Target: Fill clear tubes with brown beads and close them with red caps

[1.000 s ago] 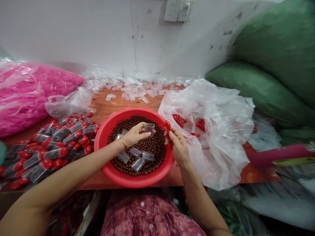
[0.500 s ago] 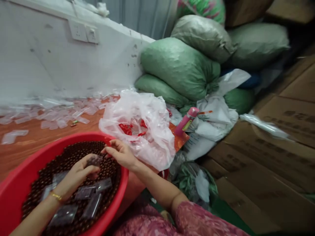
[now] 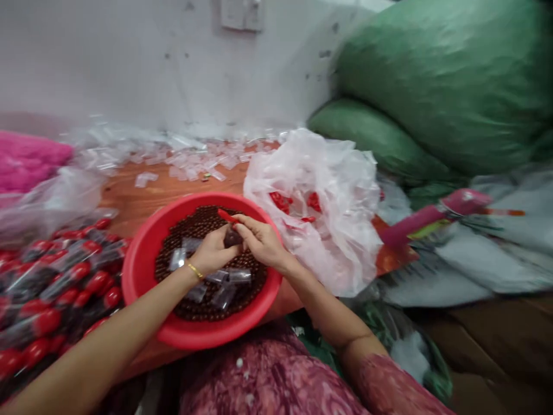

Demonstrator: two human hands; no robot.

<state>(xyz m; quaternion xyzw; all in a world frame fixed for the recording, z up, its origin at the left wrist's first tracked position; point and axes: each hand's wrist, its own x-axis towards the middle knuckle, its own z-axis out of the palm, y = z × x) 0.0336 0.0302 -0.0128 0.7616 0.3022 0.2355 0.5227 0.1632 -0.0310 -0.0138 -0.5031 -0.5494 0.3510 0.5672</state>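
Above a red basin [image 3: 140, 259] of small dark brown beads [image 3: 194, 222], my two hands meet. My left hand [image 3: 213, 253] is closed around a small clear container [image 3: 233, 237] that looks dark with beads. My right hand [image 3: 261, 245] pinches a red plastic piece [image 3: 225, 217] at the container's top; the fingers partly hide where the two touch. Several clear plastic sleeves [image 3: 224, 295] lie on the beads below my hands.
Left of the basin is a heap of clear bead-filled containers with red ends [image 3: 80, 276]. A white plastic bag [image 3: 345, 230] with red pieces lies right. Clear sleeves [image 3: 185, 164] are scattered behind. A pink bottle [image 3: 415, 222] and green sacks [image 3: 432, 86] stand farther right.
The view has swung left and down, bringing the red-ended heap into sight. My hands have come together, and the red piece is now at the container.
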